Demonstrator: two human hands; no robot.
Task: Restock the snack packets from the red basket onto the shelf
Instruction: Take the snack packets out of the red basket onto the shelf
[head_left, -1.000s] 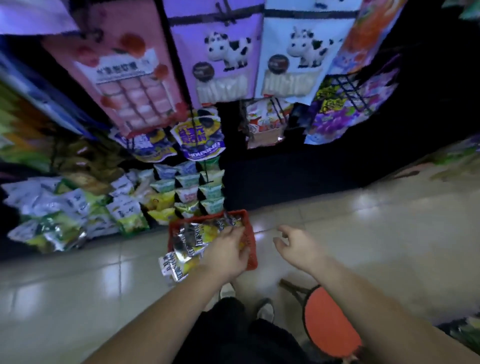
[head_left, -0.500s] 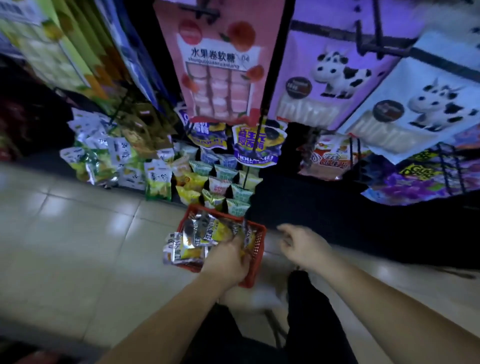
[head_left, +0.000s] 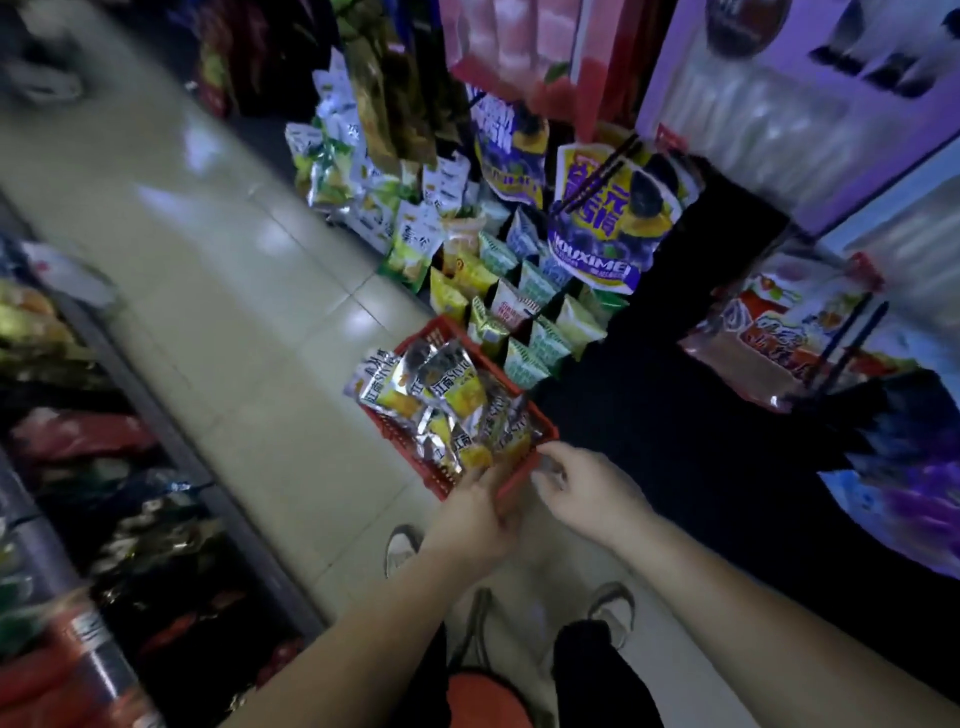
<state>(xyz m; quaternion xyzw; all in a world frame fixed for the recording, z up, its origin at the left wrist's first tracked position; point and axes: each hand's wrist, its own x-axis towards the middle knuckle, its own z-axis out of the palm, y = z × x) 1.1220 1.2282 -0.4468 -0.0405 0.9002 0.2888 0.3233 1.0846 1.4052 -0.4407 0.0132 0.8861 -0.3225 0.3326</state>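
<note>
The red basket (head_left: 411, 453), with the low shelf (head_left: 615, 371) just behind it, is full of shiny yellow snack packets (head_left: 441, 395). The left hand (head_left: 467, 519) curls over its near edge. The right hand (head_left: 589, 493) has bent fingers at its corner; I cannot tell if it holds anything.

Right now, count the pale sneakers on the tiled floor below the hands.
2. One pale sneaker lies beside the left hand, which grips the red plastic basket; the other lies lower right, above the dark trouser leg. Both are partly hidden.
</note>
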